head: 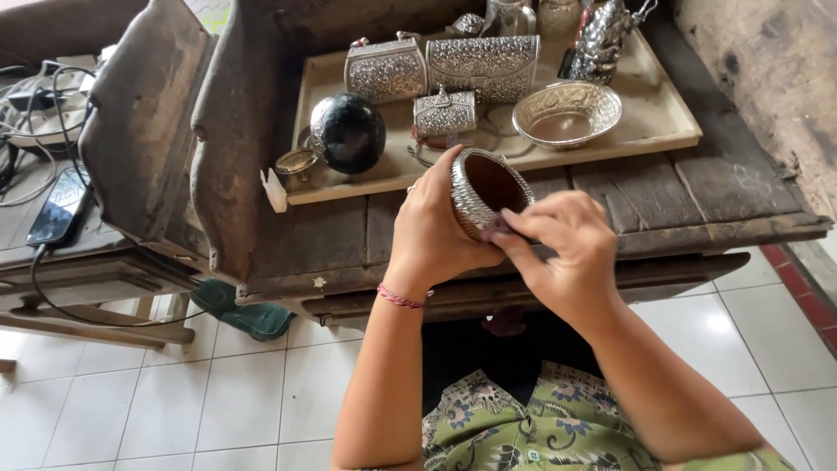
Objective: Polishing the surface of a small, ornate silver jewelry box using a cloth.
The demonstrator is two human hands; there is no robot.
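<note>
Evidently the left hand (pixel 433 228) cups the small round embossed silver bowl (pixel 488 192) tilted, its dark inside exposed. Right hand (pixel 565 250) fingertips, pressed together, pinch its near rim above the worn wooden worktop (pixel 689 196).

Left hand (pixel 433 222): raised from a bare forearm, back to the camera, fingers curled closed in a grip; red-pink cord bracelet at the wrist. Right hand (pixel 561 249): just beside it, fingertips (pixel 514 223) pinched together, pointing left; forearm bare, angled in from lower right.

Silver figure (pixel 602 35) cut by top edge
</note>
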